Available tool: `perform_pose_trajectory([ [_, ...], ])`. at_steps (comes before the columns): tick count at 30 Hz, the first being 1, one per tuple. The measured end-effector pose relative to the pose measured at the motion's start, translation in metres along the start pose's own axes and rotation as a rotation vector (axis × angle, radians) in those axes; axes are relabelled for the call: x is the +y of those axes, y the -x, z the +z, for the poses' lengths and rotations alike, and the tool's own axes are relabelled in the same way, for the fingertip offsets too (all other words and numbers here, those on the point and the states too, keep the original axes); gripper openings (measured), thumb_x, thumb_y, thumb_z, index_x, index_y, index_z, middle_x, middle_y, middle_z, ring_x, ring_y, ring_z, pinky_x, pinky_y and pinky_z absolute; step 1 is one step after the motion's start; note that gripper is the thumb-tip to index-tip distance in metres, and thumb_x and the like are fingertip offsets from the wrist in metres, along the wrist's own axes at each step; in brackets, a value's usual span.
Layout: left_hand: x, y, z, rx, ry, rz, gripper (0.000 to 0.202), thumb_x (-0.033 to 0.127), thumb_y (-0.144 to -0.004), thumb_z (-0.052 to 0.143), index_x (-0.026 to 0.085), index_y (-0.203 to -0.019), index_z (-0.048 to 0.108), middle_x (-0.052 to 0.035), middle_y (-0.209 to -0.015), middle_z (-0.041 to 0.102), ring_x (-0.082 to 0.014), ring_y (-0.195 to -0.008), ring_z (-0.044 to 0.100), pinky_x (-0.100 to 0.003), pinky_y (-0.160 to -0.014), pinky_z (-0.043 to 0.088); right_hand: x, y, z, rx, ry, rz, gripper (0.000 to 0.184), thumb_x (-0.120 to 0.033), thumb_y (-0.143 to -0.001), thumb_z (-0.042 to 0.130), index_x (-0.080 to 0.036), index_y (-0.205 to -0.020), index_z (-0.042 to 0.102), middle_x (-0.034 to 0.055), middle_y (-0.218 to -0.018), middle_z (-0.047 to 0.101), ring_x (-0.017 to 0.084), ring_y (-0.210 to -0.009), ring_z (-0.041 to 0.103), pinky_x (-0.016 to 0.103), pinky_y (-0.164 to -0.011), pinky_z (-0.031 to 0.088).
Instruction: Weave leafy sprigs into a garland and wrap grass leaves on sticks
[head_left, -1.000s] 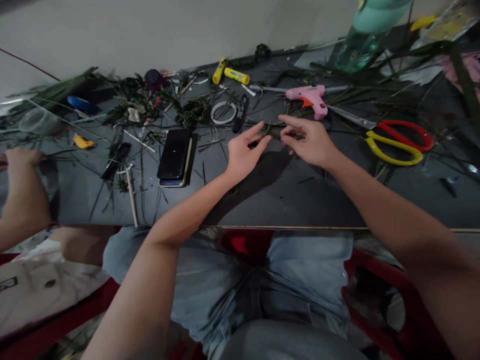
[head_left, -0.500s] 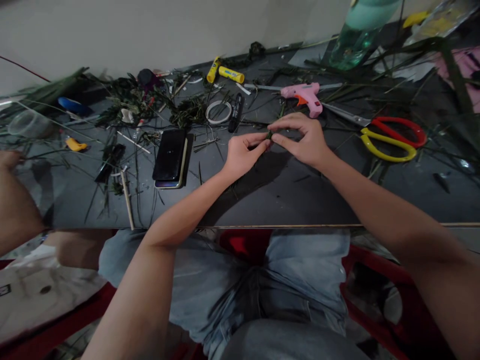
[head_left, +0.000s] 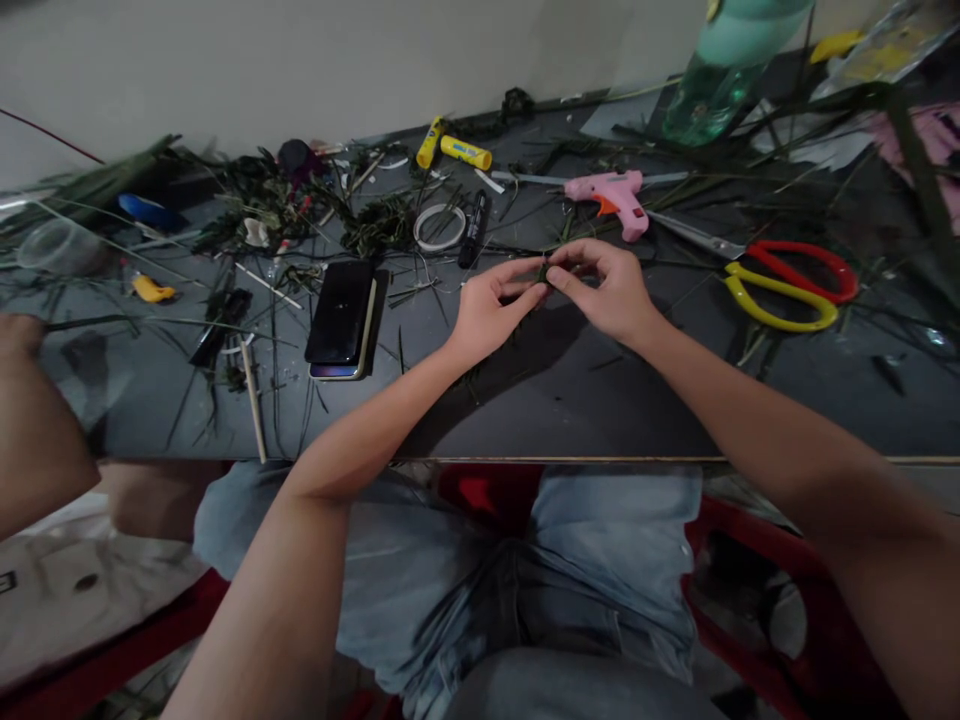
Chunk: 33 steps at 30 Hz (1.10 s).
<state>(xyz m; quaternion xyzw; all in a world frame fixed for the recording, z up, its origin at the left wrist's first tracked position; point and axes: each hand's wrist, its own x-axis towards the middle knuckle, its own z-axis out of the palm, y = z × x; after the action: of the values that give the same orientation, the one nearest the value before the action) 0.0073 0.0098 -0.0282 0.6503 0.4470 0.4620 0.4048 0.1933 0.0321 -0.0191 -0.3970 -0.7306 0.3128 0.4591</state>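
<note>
Above the middle of the dark table, my left hand (head_left: 489, 312) and my right hand (head_left: 606, 290) meet at the fingertips. Both pinch a small piece of green leaf strip (head_left: 545, 270), mostly covered by the fingers. Just behind my right hand lies a pink glue gun (head_left: 611, 193) with an orange trigger. A black marker (head_left: 473, 230) and a roll of white tape (head_left: 439, 228) are beyond my left hand. Two stacked phones (head_left: 341, 315) rest to the left of it. Scissors (head_left: 784, 284) with red and yellow handles lie to the right.
Yellow glue sticks (head_left: 465, 152), a green bottle (head_left: 716, 85) and a blue object (head_left: 148, 211) stand or lie toward the back. Cut leaves (head_left: 379, 222) are strewn widely. A wooden stick (head_left: 253, 400) reaches the front edge. Another person's arm (head_left: 34, 420) rests at the far left.
My fingers have shifted slightly on the green strip, the right fingers curling in more. At the left, the other person's hand now has a long dark strip running out from it.
</note>
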Motion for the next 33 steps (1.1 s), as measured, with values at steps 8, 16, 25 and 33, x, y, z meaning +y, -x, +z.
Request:
perform_pose_trajectory([
  [8,-0.004,-0.004,-0.002,-0.015,0.197,-0.107,0.028,0.037,-0.084,0.078,0.021,-0.106,0.077,-0.0044,-0.083,0.079,-0.0217,-0.088,0.078,-0.039,-0.082,0.065,-0.011,0.0,-0.008,-0.097,0.107,0.047,0.027,-0.047,-0.084,0.07,-0.021,-0.08,0.073,0.0061,-0.083,0.073,0.022,-0.081,0.066,0.04,-0.083,0.054],
  [16,-0.001,0.0,0.002,0.071,0.233,-0.173,0.025,0.038,-0.087,0.075,0.021,-0.105,0.078,-0.0047,-0.091,0.081,-0.0205,-0.091,0.078,-0.037,-0.082,0.066,-0.008,0.0,-0.008,-0.094,0.104,0.058,0.031,-0.052,-0.082,0.073,-0.021,-0.081,0.074,0.0063,-0.082,0.071,0.019,-0.077,0.062,0.037,-0.078,0.051],
  [25,0.002,0.002,0.005,0.09,0.307,-0.154,0.028,0.037,-0.081,0.079,0.017,-0.101,0.077,-0.0066,-0.092,0.081,-0.017,-0.078,0.077,-0.036,-0.081,0.065,-0.004,-0.003,-0.007,-0.071,0.017,0.053,0.028,-0.046,-0.083,0.072,-0.019,-0.083,0.077,0.0048,-0.079,0.072,0.016,-0.07,0.06,0.032,-0.068,0.048],
  [33,0.009,0.007,0.007,0.026,0.179,-0.139,0.031,0.031,-0.082,0.079,0.02,-0.109,0.068,-0.0007,-0.079,0.079,-0.014,-0.07,0.075,-0.027,-0.074,0.062,-0.009,-0.002,-0.009,-0.046,0.03,-0.037,0.029,-0.052,-0.082,0.073,-0.024,-0.088,0.078,0.0057,-0.091,0.074,0.022,-0.09,0.066,0.04,-0.084,0.052],
])
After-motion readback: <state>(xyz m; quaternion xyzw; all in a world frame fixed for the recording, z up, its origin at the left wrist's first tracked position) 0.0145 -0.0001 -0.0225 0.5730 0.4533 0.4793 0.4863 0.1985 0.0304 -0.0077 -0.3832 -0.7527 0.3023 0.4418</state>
